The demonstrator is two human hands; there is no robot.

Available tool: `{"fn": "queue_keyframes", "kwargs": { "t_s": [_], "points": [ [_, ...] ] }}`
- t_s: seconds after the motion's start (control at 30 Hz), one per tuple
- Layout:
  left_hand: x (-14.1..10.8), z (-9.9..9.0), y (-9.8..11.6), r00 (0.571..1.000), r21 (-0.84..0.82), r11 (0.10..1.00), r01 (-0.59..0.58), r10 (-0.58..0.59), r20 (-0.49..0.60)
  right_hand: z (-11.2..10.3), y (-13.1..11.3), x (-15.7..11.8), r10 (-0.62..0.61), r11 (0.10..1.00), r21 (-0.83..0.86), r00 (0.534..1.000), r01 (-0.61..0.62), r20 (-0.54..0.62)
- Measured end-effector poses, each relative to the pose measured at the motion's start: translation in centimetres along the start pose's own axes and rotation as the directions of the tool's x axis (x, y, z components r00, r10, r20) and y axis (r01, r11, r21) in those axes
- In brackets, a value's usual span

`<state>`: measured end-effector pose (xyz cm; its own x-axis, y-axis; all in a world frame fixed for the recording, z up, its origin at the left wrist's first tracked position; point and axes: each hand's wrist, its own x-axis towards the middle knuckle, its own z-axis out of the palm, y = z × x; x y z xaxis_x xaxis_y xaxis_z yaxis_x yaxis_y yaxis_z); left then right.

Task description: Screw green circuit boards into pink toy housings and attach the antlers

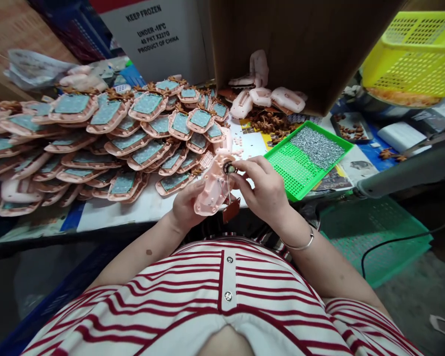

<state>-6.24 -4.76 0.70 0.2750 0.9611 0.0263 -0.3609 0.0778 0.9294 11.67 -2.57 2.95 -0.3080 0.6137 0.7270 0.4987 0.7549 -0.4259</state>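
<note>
My left hand (187,205) grips a pink plastic housing (211,195) just past the table's front edge, its hollow side facing up. With thumb and fingertips, my right hand (261,188) pinches a small round dark-rimmed part (230,168) with a pale centre, probably a speaker, against the housing's upper end. Thin wires run down from it. A brown circuit board (231,211) dangles below the housing. Left of my hands, many similar pink housings fitted with blue-green boards (148,103) lie in overlapping piles.
A green tray (307,158) of small silvery screws stands to the right. Behind are pink shells (287,100), brown wired parts (270,127) and an open cardboard box (267,29). A yellow basket (415,59) sits far right; a grey arm-like bar (404,163) juts in below it.
</note>
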Motion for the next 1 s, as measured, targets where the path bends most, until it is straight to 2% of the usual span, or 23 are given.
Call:
{"fn": "queue_keyframes", "kwargs": {
  "t_s": [0.13,0.27,0.43,0.6,0.77,0.83,0.9,1.0],
  "points": [
    [0.0,-0.2,-0.4,0.998,-0.011,0.999,0.036,-0.035,0.054,-0.1,0.2,-0.2,-0.062,0.997,-0.051,0.995,0.058,-0.073],
    [0.0,0.1,-0.5,0.996,-0.092,0.993,0.08,-0.076,0.049,0.2,0.5,-0.6,-0.048,0.997,-0.064,0.99,0.039,-0.134],
    [0.1,0.6,-0.4,0.991,-0.272,0.954,0.129,-0.112,0.076,0.2,0.0,-0.7,-0.023,0.985,-0.173,0.996,0.008,-0.085],
    [0.3,0.3,-0.4,0.981,-0.238,0.961,0.139,-0.102,0.163,-0.5,-1.3,-0.3,-0.063,0.883,-0.466,0.998,0.052,-0.008],
    [0.4,0.2,0.2,0.974,-0.245,0.958,0.148,-0.099,0.202,-0.5,-1.6,-0.7,-0.076,0.865,-0.493,0.996,0.091,0.05],
    [0.4,0.3,0.3,0.981,-0.255,0.957,0.141,-0.101,0.165,-0.3,-1.5,-1.0,-0.09,0.875,-0.472,0.994,0.11,0.064],
    [0.6,0.5,0.2,0.987,-0.234,0.96,0.154,-0.141,0.073,-0.1,-1.4,-1.1,-0.092,0.897,-0.427,0.993,0.113,0.07],
    [0.8,0.6,0.2,0.976,-0.19,0.962,0.194,-0.21,-0.066,0.2,-0.9,-1.3,-0.035,0.971,-0.233,0.996,0.055,0.087]
  ]
}}
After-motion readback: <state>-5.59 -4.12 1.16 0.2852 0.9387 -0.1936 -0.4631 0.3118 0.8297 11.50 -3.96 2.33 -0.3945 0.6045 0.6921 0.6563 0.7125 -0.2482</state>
